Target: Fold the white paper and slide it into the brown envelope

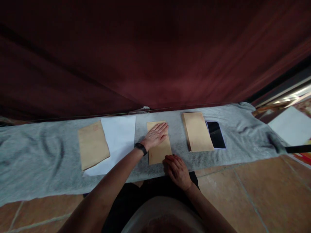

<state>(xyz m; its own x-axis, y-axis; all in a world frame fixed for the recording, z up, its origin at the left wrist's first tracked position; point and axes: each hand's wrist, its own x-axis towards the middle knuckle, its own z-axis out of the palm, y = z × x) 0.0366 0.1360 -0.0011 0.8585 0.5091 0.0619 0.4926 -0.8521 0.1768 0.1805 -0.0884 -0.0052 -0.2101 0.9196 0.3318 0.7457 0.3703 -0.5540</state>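
Note:
A brown paper envelope (157, 155) lies lengthwise in front of me on the grey cloth. My left hand (156, 134), with a black band on its wrist, rests flat across the envelope's upper part, fingers stretched out and close together. At the envelope's lower right corner is my right hand (178, 171), its fingers loosely bent and their tips touching or just beside the edge. Its thumb is partly hidden. Right of the envelope stands a neat stack of similar brown envelopes (199, 132). Another envelope (93, 145) lies tilted on the left, overlapping white paper sheets (121, 136).
A phone (216, 134) with a dark screen lies against the stack's right side. Grey cloth (55, 155) covers the long narrow bench, wrinkled at both ends. A dark red curtain (155, 64) hangs behind it. A white panel (291, 126) is at far right, above the tiled floor (230, 187).

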